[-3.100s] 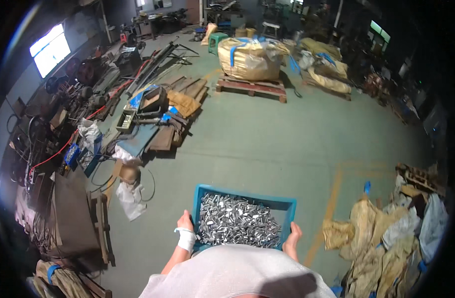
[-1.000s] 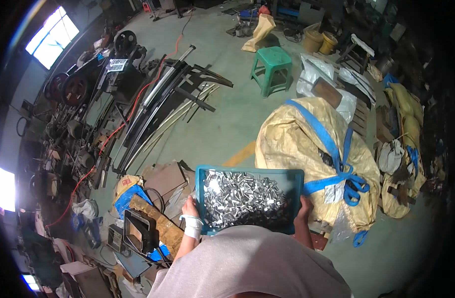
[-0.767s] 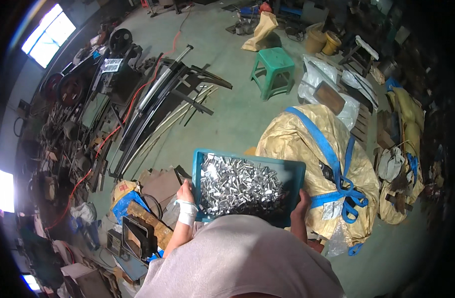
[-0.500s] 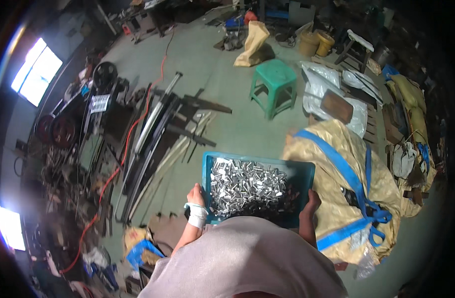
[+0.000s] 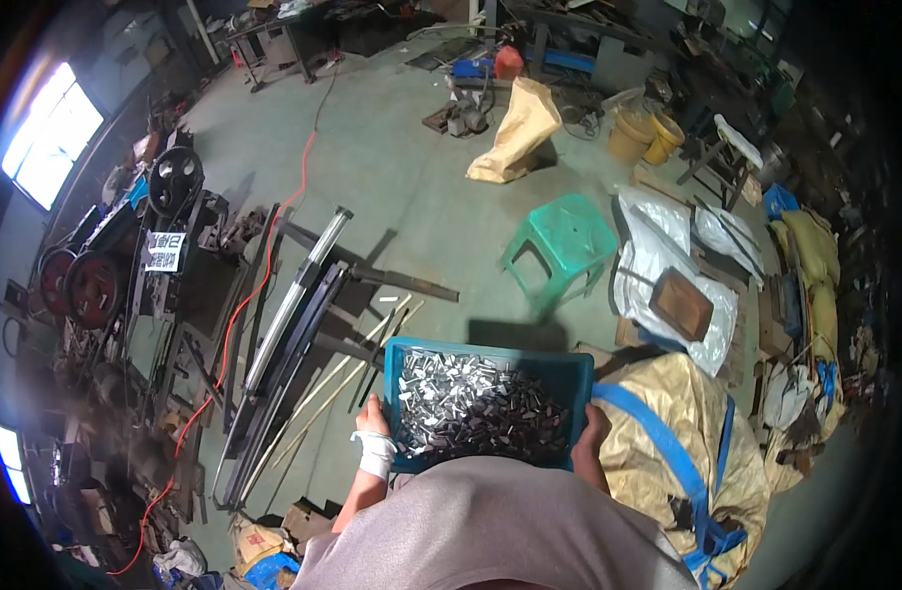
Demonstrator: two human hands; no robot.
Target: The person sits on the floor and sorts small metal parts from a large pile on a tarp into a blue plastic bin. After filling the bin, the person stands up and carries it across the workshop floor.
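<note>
A teal plastic crate [image 5: 490, 348] is held in front of my body, above the floor. Many small shiny metal pieces [image 5: 461, 398], like short bolts or pins, lie heaped inside it, leaving part of its right side bare. My left hand [image 5: 373, 421], with a white wrap at the wrist, grips the left wall of the crate. On the opposite wall my right hand [image 5: 591, 436] is closed round the rim, partly in shadow. My shirt hides the near edge of the crate.
Ahead to the right stands a green plastic stool [image 5: 559, 241]. A big yellowish sack with blue straps [image 5: 667, 423] bulges beside my right arm. Long metal bars [image 5: 299, 315] and an orange cable [image 5: 237, 320] lie along the left floor, beside machinery. Farther off is a tan sack [image 5: 520, 133].
The stool, sacks and bars sit lower in the picture now, as I have moved ahead with the crate. Both hands keep their hold on it.
</note>
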